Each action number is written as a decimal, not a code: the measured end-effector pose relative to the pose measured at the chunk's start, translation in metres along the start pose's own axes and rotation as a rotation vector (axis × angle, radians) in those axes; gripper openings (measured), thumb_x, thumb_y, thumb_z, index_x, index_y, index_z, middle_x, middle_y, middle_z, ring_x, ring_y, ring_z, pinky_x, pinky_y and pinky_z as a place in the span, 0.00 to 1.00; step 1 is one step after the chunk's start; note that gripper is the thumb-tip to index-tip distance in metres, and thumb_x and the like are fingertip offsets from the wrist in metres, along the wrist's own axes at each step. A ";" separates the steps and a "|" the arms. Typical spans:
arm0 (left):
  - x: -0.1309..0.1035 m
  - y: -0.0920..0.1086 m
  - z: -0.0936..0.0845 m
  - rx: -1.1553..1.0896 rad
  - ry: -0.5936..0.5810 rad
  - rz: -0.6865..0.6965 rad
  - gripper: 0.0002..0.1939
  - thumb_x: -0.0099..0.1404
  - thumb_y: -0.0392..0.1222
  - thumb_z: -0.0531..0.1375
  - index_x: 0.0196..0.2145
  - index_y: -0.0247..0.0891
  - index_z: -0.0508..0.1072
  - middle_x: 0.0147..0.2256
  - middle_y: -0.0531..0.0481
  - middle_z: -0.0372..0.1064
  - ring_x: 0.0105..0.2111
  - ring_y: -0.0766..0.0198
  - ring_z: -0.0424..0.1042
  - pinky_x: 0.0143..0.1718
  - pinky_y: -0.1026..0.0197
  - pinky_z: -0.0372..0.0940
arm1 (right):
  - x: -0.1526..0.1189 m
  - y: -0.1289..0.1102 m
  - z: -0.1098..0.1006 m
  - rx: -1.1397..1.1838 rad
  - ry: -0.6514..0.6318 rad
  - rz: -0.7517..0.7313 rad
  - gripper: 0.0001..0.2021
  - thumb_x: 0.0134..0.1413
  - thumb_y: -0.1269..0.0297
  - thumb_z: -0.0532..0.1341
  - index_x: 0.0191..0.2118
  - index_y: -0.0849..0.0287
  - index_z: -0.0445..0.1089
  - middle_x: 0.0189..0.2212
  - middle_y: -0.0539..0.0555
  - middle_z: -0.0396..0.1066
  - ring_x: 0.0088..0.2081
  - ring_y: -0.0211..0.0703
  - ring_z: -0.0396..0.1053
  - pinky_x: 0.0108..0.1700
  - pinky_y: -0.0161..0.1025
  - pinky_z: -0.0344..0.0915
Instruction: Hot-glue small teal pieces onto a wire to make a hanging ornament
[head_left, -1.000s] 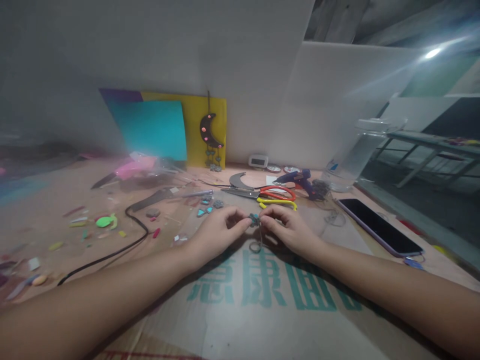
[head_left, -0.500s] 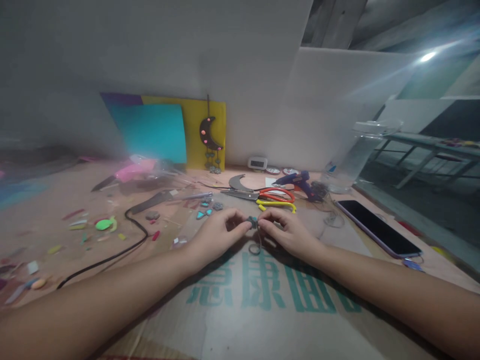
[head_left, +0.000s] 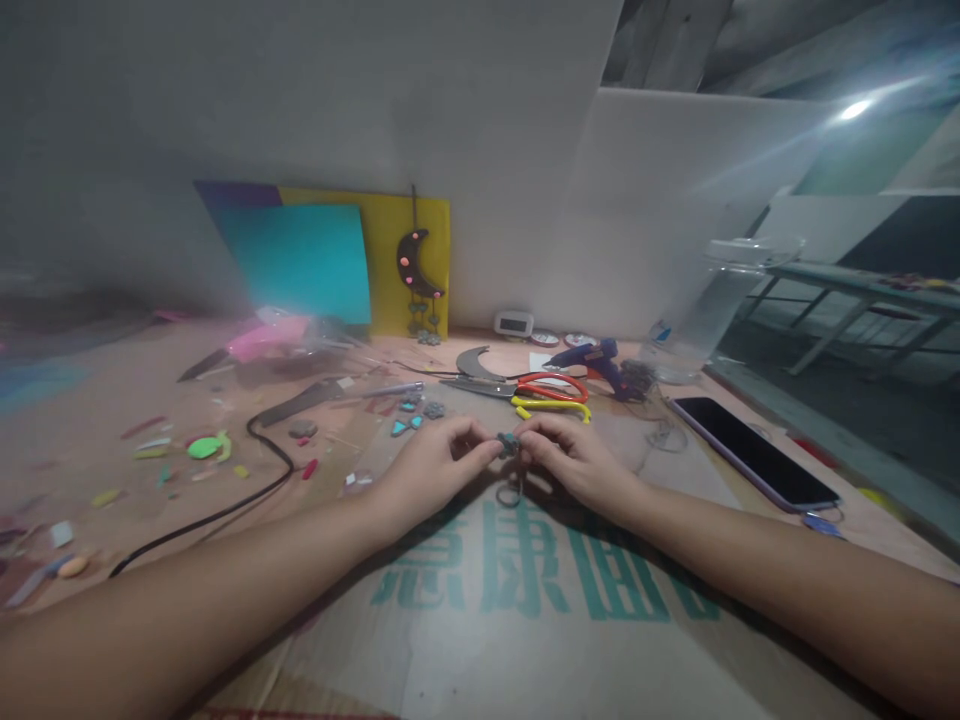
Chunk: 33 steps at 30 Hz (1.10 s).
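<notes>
My left hand (head_left: 448,462) pinches the left side of a small grey and teal piece (head_left: 508,443) between thumb and fingers. On its right side, the fingertips of my right hand (head_left: 574,455) are closed on the same piece. A thin grey cord (head_left: 510,492) hangs from it and curls into a loop below. Small teal and grey pieces (head_left: 406,426) lie behind my left hand. Beyond both hands are scissors (head_left: 517,391) with red and yellow handles and a grey crescent (head_left: 480,363).
A blue glue gun (head_left: 589,358), a phone (head_left: 754,450) and a clear jug (head_left: 690,310) are to the right. At the back, a yellow board (head_left: 390,210) bears a dark crescent ornament (head_left: 412,265). Coloured scraps, a green piece (head_left: 203,447) and a black cable (head_left: 225,512) lie left.
The fingertips of my right hand have shifted slightly over the small piece. The view has moved a little; both hands still hold the piece.
</notes>
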<state>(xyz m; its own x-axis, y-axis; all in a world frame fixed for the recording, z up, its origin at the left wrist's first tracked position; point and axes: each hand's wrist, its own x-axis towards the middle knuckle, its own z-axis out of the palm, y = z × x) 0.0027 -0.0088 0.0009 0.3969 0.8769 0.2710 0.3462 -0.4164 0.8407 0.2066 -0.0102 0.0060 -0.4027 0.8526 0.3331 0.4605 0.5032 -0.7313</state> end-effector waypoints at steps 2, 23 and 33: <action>0.000 -0.001 0.000 0.014 0.001 0.001 0.11 0.64 0.45 0.58 0.29 0.36 0.72 0.28 0.51 0.71 0.30 0.64 0.69 0.32 0.64 0.61 | 0.000 0.001 0.000 -0.009 -0.008 0.015 0.10 0.59 0.60 0.57 0.33 0.60 0.70 0.27 0.51 0.73 0.30 0.38 0.70 0.33 0.33 0.64; 0.000 -0.002 0.000 -0.002 -0.037 0.002 0.12 0.65 0.47 0.58 0.32 0.36 0.74 0.30 0.51 0.74 0.32 0.63 0.71 0.34 0.64 0.63 | -0.001 -0.002 0.002 -0.126 -0.063 -0.015 0.09 0.59 0.62 0.57 0.34 0.59 0.72 0.30 0.53 0.76 0.32 0.41 0.72 0.36 0.36 0.67; 0.001 -0.004 0.000 -0.017 -0.047 -0.003 0.11 0.64 0.47 0.58 0.33 0.36 0.74 0.31 0.51 0.74 0.33 0.62 0.71 0.34 0.64 0.63 | 0.000 -0.002 0.002 -0.129 -0.031 -0.008 0.09 0.58 0.62 0.57 0.33 0.59 0.72 0.29 0.53 0.75 0.32 0.41 0.71 0.35 0.36 0.66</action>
<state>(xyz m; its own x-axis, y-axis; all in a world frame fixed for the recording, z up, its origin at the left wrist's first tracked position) 0.0015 -0.0066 -0.0024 0.4354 0.8658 0.2466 0.3335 -0.4095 0.8492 0.2044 -0.0120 0.0067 -0.4299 0.8448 0.3186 0.5545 0.5255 -0.6453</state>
